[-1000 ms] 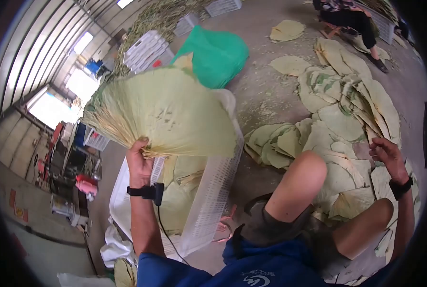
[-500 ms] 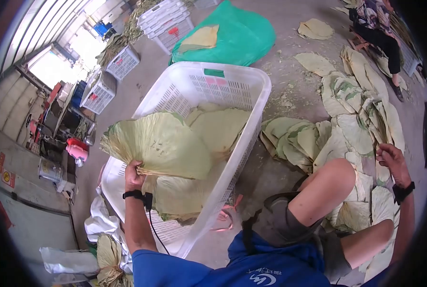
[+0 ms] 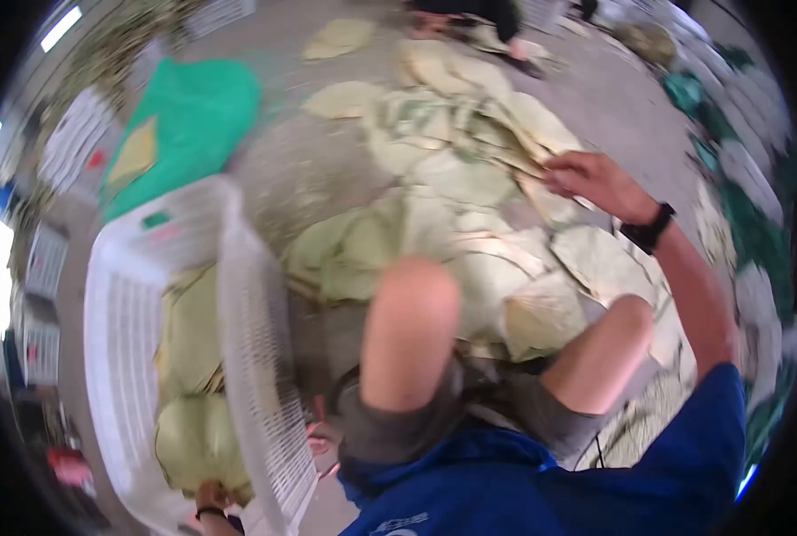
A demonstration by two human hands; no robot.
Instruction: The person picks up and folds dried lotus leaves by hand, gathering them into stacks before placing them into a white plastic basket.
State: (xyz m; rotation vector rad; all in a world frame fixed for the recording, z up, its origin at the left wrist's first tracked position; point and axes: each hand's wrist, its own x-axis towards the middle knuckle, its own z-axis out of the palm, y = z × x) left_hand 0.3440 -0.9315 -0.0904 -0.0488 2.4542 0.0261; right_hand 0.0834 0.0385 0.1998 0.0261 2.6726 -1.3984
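My left hand (image 3: 212,497) is low inside the white plastic crate (image 3: 95,304), its fingers closed on the gathered base of a dried lotus leaf (image 3: 200,438). That leaf lies over other flat leaves (image 3: 193,330) in the crate. Out to the right, my right hand (image 3: 599,183) is over the spread of dried lotus leaves (image 3: 461,179) on the floor. Its bent fingers pinch the narrow end of a leaf (image 3: 534,134) at the right side of the spread. Motion blur softens both hands.
A green sack (image 3: 188,116) with one leaf on it lies beyond the crate. More white crates (image 3: 81,138) stand at the left. White and green sacks (image 3: 751,188) line the right side. Another person's legs (image 3: 505,22) show at the top. My knees rise between crate and leaves.
My view has swung to the right. My left hand has lowered the leaf from above the crate down into it. The right hand has closed at the leaf spread.
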